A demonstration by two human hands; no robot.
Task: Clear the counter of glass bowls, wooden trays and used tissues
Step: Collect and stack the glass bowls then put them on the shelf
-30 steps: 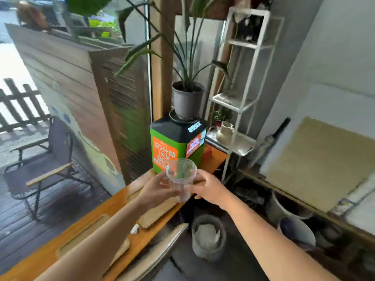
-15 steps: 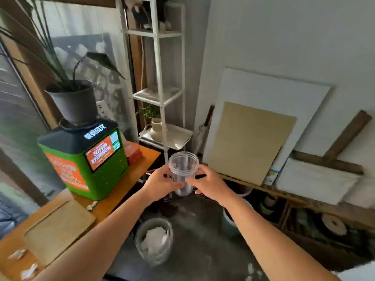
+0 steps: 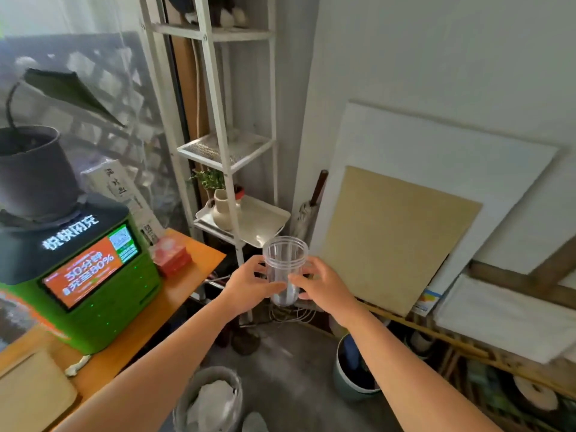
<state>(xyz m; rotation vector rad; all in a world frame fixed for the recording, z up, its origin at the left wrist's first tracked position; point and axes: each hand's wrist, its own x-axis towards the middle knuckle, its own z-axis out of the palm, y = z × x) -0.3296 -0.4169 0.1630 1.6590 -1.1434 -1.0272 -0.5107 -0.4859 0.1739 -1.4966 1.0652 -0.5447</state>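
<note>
A clear glass cup [image 3: 284,266] with a threaded rim is held upright in mid-air between both my hands, off the end of the counter. My left hand [image 3: 249,283] grips its left side and my right hand [image 3: 322,285] its right side. The orange wooden counter [image 3: 180,294] runs along the left. A pale wooden tray [image 3: 29,397] lies on it at the lower left corner. A crumpled used tissue [image 3: 76,364] lies on the counter beside the tray, in front of the green box.
A green charging kiosk [image 3: 90,275] with a grey plant pot [image 3: 34,173] on top stands on the counter, a red box [image 3: 171,255] beside it. A white metal shelf [image 3: 224,151] stands behind the cup. A waste bin [image 3: 208,397] with tissues and a teal bucket [image 3: 352,372] stand on the floor.
The view has swung right, away from the window and counter toward the shelf and wall. Both hands keep hold of the cup, which now hangs past the counter's end.
</note>
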